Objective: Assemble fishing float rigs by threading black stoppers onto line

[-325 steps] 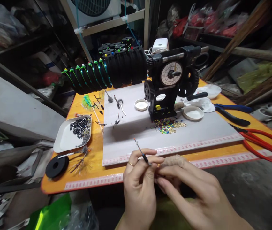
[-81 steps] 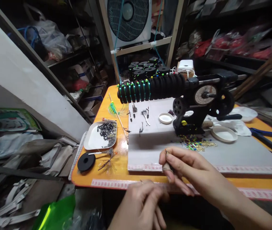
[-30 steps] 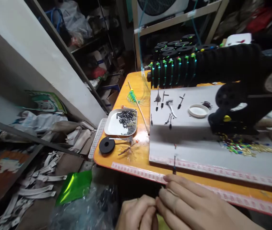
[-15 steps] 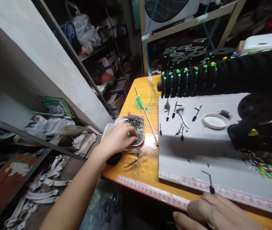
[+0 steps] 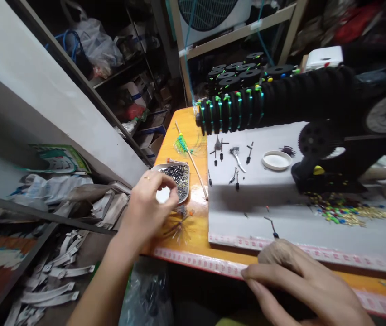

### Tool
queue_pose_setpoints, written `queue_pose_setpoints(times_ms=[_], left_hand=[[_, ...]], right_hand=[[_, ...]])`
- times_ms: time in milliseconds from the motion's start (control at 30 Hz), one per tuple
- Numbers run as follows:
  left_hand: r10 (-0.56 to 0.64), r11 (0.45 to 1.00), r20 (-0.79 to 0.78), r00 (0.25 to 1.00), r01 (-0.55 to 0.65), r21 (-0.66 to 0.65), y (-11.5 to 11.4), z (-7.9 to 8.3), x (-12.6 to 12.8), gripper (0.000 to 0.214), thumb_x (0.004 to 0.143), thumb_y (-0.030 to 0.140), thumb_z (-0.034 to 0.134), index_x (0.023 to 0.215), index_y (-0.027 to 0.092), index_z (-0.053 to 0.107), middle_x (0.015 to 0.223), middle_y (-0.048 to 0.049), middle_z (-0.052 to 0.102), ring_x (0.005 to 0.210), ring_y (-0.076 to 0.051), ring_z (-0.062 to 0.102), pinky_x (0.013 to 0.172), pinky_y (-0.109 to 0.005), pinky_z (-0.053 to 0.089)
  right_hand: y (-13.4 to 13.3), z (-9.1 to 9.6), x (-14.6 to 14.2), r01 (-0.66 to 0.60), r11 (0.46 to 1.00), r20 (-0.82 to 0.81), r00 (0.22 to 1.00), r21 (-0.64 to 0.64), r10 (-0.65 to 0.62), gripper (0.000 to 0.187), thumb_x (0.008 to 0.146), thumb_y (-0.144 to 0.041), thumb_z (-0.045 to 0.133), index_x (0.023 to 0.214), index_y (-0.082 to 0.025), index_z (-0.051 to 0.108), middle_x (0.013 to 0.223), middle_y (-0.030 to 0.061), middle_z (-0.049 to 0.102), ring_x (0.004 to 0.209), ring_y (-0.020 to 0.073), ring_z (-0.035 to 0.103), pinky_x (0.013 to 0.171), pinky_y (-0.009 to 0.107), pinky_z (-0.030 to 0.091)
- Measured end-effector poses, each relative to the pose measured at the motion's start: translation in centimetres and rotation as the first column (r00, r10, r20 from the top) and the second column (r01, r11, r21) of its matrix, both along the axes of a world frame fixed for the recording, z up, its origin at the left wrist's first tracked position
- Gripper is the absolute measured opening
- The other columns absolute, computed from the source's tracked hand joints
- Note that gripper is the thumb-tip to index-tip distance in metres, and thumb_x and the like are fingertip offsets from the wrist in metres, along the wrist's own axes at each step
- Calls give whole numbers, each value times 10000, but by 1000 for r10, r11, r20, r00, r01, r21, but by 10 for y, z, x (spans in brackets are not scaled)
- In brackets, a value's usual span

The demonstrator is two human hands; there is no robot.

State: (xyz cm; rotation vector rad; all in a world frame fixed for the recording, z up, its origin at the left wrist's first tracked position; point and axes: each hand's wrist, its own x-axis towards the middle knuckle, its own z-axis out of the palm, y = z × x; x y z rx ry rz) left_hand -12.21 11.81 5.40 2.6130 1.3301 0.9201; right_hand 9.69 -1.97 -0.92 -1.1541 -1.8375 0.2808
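My left hand [image 5: 150, 206] is closed in a pinch just over the near left edge of a white tray [image 5: 188, 181]. Many small black and metallic pieces [image 5: 176, 173] fill that tray. Whatever sits between thumb and index finger is too small to make out. My right hand [image 5: 310, 283] is at the board's front edge, thumb and index fingertips pressed together; anything between them cannot be made out. A tan wrap [image 5: 277, 253] covers one of its fingers. Just beyond it, a thin black stem piece [image 5: 273, 226] lies on the white board [image 5: 261, 210].
A black ribbed roller [image 5: 291, 97] with green threads and beads crosses above the board. A stick with green threads [image 5: 193, 160] lies beside the tray. Coloured beads [image 5: 337, 213], a round white dish [image 5: 277, 160] and a pink measuring tape [image 5: 200, 261] are nearby.
My left hand has come up out of the tray, toward me, fingers pinched. My right hand has come further into view, its thumb and index fingertips together. The view has swung to the right.
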Motion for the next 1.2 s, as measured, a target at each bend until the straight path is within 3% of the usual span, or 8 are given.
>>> queue_pose_setpoints(times_ms=[167, 267, 567, 700, 833, 1000, 1100, 1200], left_hand=[[-68, 993, 95, 993, 59, 99, -24, -6, 1, 132, 839, 59, 595, 847, 190, 612, 843, -27, 665, 825, -179, 621, 766, -289, 476], [157, 983, 74, 985, -148, -110, 3, -11, -12, 42, 795, 151, 632, 786, 191, 641, 786, -17, 669, 748, -191, 616, 731, -306, 471], [75, 886, -19, 997, -75, -458, 52, -14, -22, 81, 729, 246, 693, 723, 173, 728, 699, -26, 756, 657, -198, 676, 623, -273, 495], [156, 911, 63, 986, -119, -395, 35, -7, -21, 52, 749, 214, 688, 756, 170, 715, 728, -28, 733, 676, -194, 652, 663, -292, 488], [157, 945, 261, 952, -68, -320, -25, -5, 2, 53, 827, 163, 642, 793, 198, 664, 763, 0, 684, 740, -162, 637, 718, -264, 506], [154, 779, 817, 556, 440, -446, -105, -43, 47, 136, 824, 82, 715, 779, 209, 734, 734, 5, 656, 677, -105, 612, 621, -173, 501], [400, 647, 882, 249, 605, -464, -125, -68, 64, 41, 820, 197, 793, 788, 213, 772, 730, 11, 650, 551, -53, 575, 494, -121, 458], [563, 547, 821, 97, 701, -458, -133, -75, 73, 71, 777, 227, 847, 799, 205, 784, 725, 9, 692, 526, -27, 592, 510, -96, 470]], right_hand=[[-3, 11, 2, 20, 998, -16, 1000, -65, -21, 157, 898, -86, 567, 872, -205, 666, 708, 2, 560, 642, 132, 584, 564, 234, 488], [-6, 11, 4, 19, 999, -25, 999, -50, -20, 152, 898, -76, 578, 904, -206, 655, 736, 3, 568, 672, 136, 579, 583, 240, 484], [-7, 7, 7, 0, 1000, -57, 998, -5, -1, 149, 908, -67, 555, 924, -192, 635, 770, 12, 569, 691, 121, 586, 597, 225, 497], [-8, 8, 7, -36, 999, -103, 994, -32, 32, 168, 913, -50, 542, 948, -190, 628, 791, 10, 603, 689, 107, 609, 593, 203, 502], [-10, 9, 3, -33, 997, -157, 987, -68, 22, 161, 919, -58, 550, 927, -201, 622, 782, 0, 599, 694, 103, 606, 591, 198, 496], [-12, 9, 0, 35, 997, -210, 977, -71, -49, 130, 908, -84, 584, 882, -203, 630, 717, -13, 564, 631, 99, 566, 530, 193, 469], [-13, 11, -2, 58, 998, -232, 971, -32, -64, 147, 889, -60, 579, 839, -192, 618, 669, -14, 572, 587, 95, 550, 500, 193, 461], [-15, 12, -5, 58, 998, -242, 969, 27, -50, 179, 862, -12, 572, 816, -180, 608, 675, 2, 602, 614, 101, 587, 554, 199, 520]])
